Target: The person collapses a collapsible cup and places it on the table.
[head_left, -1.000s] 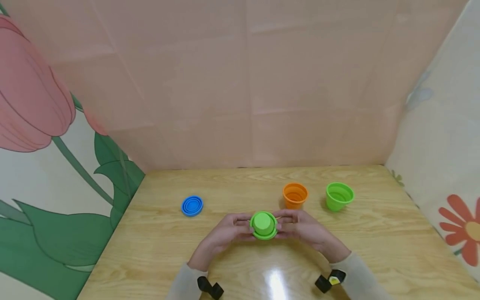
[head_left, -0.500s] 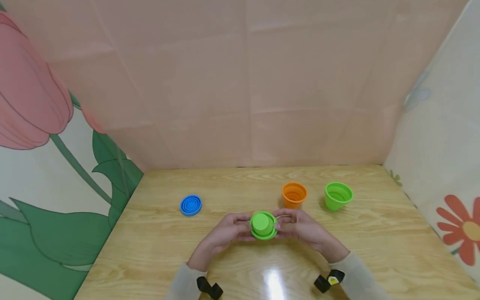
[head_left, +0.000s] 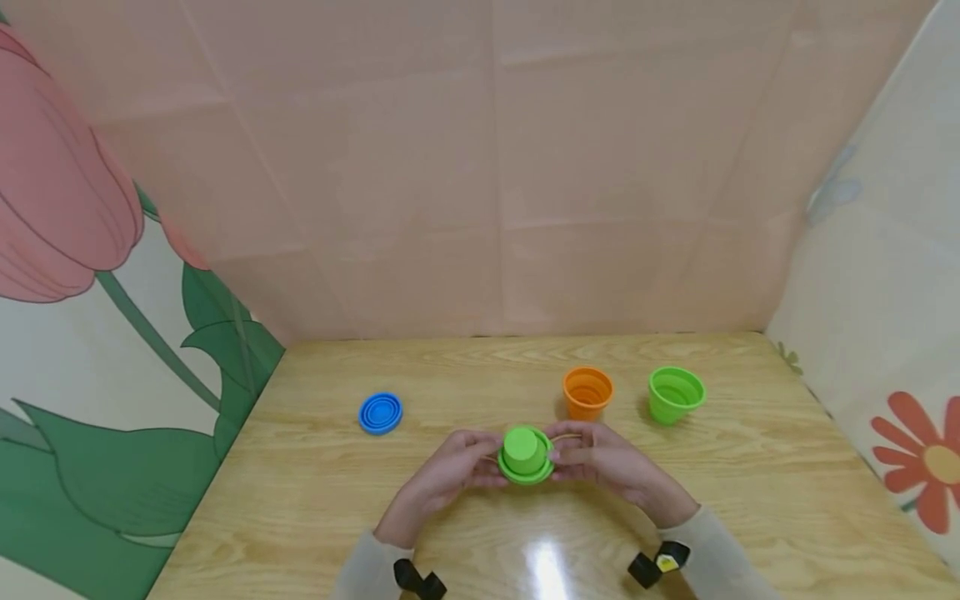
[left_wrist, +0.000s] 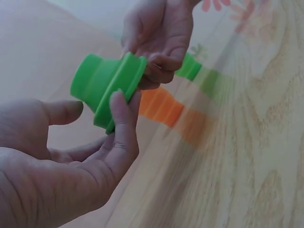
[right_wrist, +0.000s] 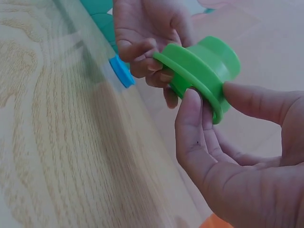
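Between both hands is a green collapsible cup [head_left: 523, 450], held base up and partly extended, with stepped rings below its narrow base. My left hand [head_left: 448, 468] supports the wide rim with its fingertips; in the left wrist view its thumb [left_wrist: 66, 112] stands just off the cup's side. From the other side my right hand [head_left: 611, 467] pinches the cup, thumb [right_wrist: 251, 99] against the outer wall and fingers at the rim. Beyond the hands an orange collapsible cup [head_left: 588, 394] and a second green cup [head_left: 677, 395] stand upright, both extended.
A blue collapsible cup [head_left: 380, 413] lies folded flat on the wooden table [head_left: 315, 500], left of the hands. Behind the table hangs a plain pinkish cloth [head_left: 495, 183]. Flower-patterned panels border the left and right sides.
My left thumb has lifted off the cup. The held cup has tilted slightly, so more of the wall below its base shows. The right hand keeps its grip.
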A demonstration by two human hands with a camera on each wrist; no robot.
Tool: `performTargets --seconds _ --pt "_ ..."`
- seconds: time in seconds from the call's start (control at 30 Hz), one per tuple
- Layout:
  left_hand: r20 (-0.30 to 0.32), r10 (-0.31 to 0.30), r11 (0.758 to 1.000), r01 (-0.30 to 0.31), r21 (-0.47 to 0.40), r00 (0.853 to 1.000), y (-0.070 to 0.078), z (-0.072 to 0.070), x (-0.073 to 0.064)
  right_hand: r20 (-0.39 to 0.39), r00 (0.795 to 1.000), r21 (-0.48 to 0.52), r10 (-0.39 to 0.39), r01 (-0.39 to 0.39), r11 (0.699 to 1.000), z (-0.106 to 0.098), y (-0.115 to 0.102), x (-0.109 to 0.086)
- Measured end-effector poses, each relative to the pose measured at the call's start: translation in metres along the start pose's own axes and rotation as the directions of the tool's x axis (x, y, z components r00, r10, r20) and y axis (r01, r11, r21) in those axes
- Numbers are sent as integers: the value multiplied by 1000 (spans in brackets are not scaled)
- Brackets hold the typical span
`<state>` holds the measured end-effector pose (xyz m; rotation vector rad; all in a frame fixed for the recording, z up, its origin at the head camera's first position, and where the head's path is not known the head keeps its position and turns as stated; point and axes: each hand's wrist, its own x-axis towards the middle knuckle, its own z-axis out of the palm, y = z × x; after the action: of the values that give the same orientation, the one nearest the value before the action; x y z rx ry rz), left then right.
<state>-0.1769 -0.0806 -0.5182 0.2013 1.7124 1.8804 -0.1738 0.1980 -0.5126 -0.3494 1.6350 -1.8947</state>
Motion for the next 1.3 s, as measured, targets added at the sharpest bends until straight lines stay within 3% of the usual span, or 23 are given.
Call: performTargets --seconds 0.4,0.77,1.07,1.3 --pt "-38 -21 1000 21 -13 999 -8 8 3 -141 987 -37 74 -80 996 8 -1 2" --pt "-25 -23 1000 23 7 999 -11 11 5 -122 989 -74 84 -94 993 18 -2 2" --pt "-17 14 999 -13 41 1000 -8 15 2 -82 990 -82 111 -118 990 18 0 5" --pt "-9 -13 999 13 34 1000 -5 15 1 -77 993 -98 90 -97 990 19 -1 2"
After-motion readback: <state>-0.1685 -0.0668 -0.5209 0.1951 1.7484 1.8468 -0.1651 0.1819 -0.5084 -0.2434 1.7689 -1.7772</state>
